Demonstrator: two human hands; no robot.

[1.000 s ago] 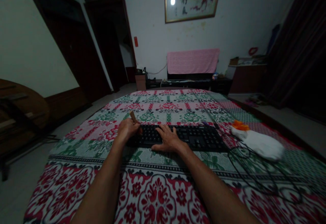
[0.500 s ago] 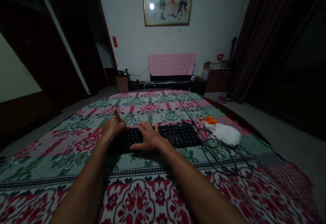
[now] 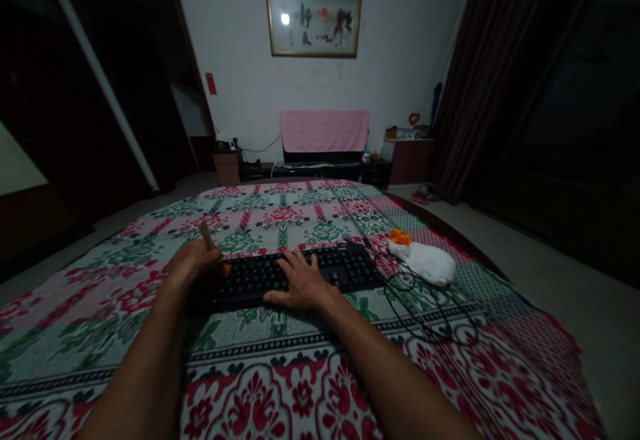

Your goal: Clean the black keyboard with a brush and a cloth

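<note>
A black keyboard (image 3: 250,283) lies on the patterned cloth in front of me. My left hand (image 3: 193,259), at its left end, is wrapped round a brush with a flat tan handle (image 3: 205,233) that sticks up past the thumb. An orange tip, apparently the bristles, shows low beside the fingers at the keys. My right hand (image 3: 303,283) rests with spread fingers on the middle of the keyboard and holds nothing. The left end of the keyboard is dark and partly hidden by my left hand and forearm.
Right of the keyboard lies a white cloth-like bundle (image 3: 427,263) with an orange piece (image 3: 400,236) at its end. A black cable (image 3: 425,323) lies looped near it. The patterned cloth (image 3: 280,213) covers the table. A low cabinet (image 3: 320,171) stands by the far wall.
My left hand has moved left along the keyboard with the brush, and the orange tip now shows. My right hand stays on the keys. The whole view has shifted slightly.
</note>
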